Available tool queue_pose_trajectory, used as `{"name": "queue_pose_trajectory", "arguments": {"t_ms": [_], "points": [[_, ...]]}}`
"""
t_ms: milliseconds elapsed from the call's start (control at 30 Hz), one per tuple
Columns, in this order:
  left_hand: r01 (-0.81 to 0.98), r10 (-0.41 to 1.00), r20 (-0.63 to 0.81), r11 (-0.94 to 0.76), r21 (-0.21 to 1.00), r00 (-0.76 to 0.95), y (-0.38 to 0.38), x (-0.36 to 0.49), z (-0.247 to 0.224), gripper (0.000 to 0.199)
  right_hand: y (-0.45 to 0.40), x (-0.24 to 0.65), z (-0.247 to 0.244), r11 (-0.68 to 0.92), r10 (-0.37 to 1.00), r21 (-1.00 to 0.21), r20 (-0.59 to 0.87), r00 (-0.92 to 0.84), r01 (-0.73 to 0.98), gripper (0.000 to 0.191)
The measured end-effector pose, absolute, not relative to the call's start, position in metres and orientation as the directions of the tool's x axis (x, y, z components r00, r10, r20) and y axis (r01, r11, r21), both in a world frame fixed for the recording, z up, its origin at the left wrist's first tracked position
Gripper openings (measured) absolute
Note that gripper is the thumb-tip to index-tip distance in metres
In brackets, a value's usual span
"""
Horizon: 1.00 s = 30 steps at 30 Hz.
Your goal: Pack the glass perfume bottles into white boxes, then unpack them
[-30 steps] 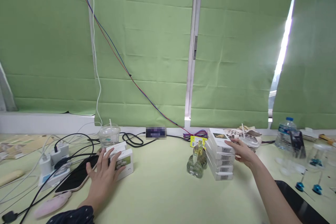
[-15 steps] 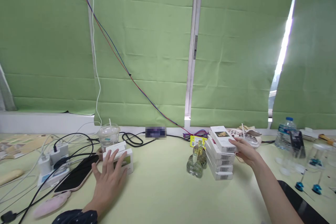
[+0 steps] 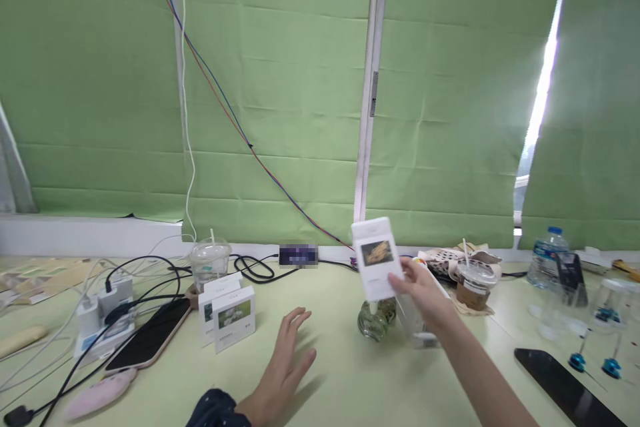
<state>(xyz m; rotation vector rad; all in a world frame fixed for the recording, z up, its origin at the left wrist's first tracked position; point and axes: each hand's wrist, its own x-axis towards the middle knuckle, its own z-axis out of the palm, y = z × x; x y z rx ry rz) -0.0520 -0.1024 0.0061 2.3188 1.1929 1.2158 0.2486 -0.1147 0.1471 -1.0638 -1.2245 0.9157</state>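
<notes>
"What's the room like?"

"Green blinds [image 3: 300, 80] cover the far side, with a bright slit of light at the right. A red-and-blue cable [image 3: 220, 90] slants across them, down to the right."

"And the surface?"

"A pale green tabletop [image 3: 325, 393]. On the left are tangled wires, white chargers [image 3: 87, 313] and a phone [image 3: 150, 337]. Two white boxes with pictures [image 3: 233, 320] stand just right of those. On the right are a brown drink cup [image 3: 473, 287], a water bottle [image 3: 546, 259] and, nearer, a black slab [image 3: 565, 383]."

"Where are the hands?"

"The right hand [image 3: 427, 293] has its thumb and fingers closed on the edge of a white box [image 3: 379, 263], tilted up above small glass vessels [image 3: 371, 325], right of the middle. More boxes [image 3: 409, 317] sit partly hidden behind that hand."

"The left?"

"The left hand [image 3: 283, 370] is empty, thumb well apart from loosely bent fingers, near the middle. I can't tell whether it touches the tabletop."
</notes>
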Motion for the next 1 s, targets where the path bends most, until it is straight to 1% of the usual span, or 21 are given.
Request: {"name": "queue_pose_trajectory", "arguments": {"t_ms": [67, 100, 133, 233, 333, 400, 467, 533, 600, 667, 733, 867, 933, 1000], "points": [[0.429, 0.789, 0.534, -0.614, 0.662, 0.305, -0.1, -0.045, 0.005, 0.054, -0.115, 0.221, 0.13, 0.223, 0.975, -0.975, 0.223, -0.014, 0.024, 0.037], [0.379, 0.797, 0.525, -0.604, 0.701, 0.299, -0.098, -0.043, 0.005, 0.058, -0.114, 0.21, 0.121, 0.18, 0.983, -0.982, 0.177, -0.056, 0.055, 0.035], [0.334, 0.805, 0.519, -0.592, 0.733, 0.288, -0.096, -0.041, 0.004, 0.062, -0.113, 0.2, 0.111, 0.132, 0.989, -0.987, 0.124, -0.079, 0.093, 0.033], [0.212, 0.833, 0.503, -0.548, 0.81, 0.232, -0.093, -0.039, 0.007, 0.071, -0.11, 0.18, 0.082, 0.072, 0.987, -0.984, 0.046, -0.155, 0.165, 0.037], [0.157, 0.856, 0.47, -0.506, 0.848, 0.214, -0.098, -0.039, 0.014, 0.065, -0.109, 0.17, 0.061, 0.048, 0.973, -0.987, 0.012, -0.232, 0.153, 0.043], [0.172, 0.844, 0.49, -0.528, 0.832, 0.22, -0.104, -0.039, 0.02, 0.059, -0.108, 0.167, 0.052, 0.034, 0.966, -0.989, -0.006, -0.26, 0.146, 0.047], [0.223, 0.801, 0.555, -0.597, 0.771, 0.225, -0.109, -0.039, 0.023, 0.052, -0.107, 0.167, 0.048, 0.054, 0.966, -0.973, -0.006, -0.257, 0.225, 0.05], [0.299, 0.733, 0.636, -0.679, 0.67, 0.241, -0.111, -0.04, 0.021, 0.044, -0.105, 0.169, 0.047, 0.104, 0.969, -0.93, 0.015, -0.246, 0.351, 0.05], [0.396, 0.633, 0.726, -0.759, 0.516, 0.267, -0.109, -0.042, 0.017, 0.036, -0.104, 0.173, 0.049, 0.154, 0.967, -0.883, 0.041, -0.253, 0.444, 0.048], [0.478, 0.523, 0.799, -0.806, 0.35, 0.296, -0.106, -0.045, 0.011, 0.033, -0.103, 0.177, 0.052, 0.181, 0.958, -0.864, 0.047, -0.282, 0.469, 0.046], [0.534, 0.45, 0.828, -0.815, 0.227, 0.335, -0.105, -0.047, 0.009, 0.034, -0.104, 0.182, 0.057, 0.205, 0.947, -0.852, 0.048, -0.317, 0.483, 0.041], [0.575, 0.415, 0.801, -0.811, 0.11, 0.432, -0.107, -0.046, 0.019, 0.03, -0.107, 0.189, 0.068, 0.253, 0.931, -0.821, 0.062, -0.36, 0.512, 0.03], [0.549, 0.394, 0.777, -0.833, 0.076, 0.49, -0.108, -0.044, 0.026, 0.026, -0.11, 0.191, 0.075, 0.275, 0.93, -0.792, 0.074, -0.361, 0.545, 0.028], [0.517, 0.382, 0.763, -0.853, 0.074, 0.521, -0.108, -0.042, 0.029, 0.023, -0.112, 0.195, 0.082, 0.293, 0.938, -0.743, 0.099, -0.334, 0.602, 0.026]]}}
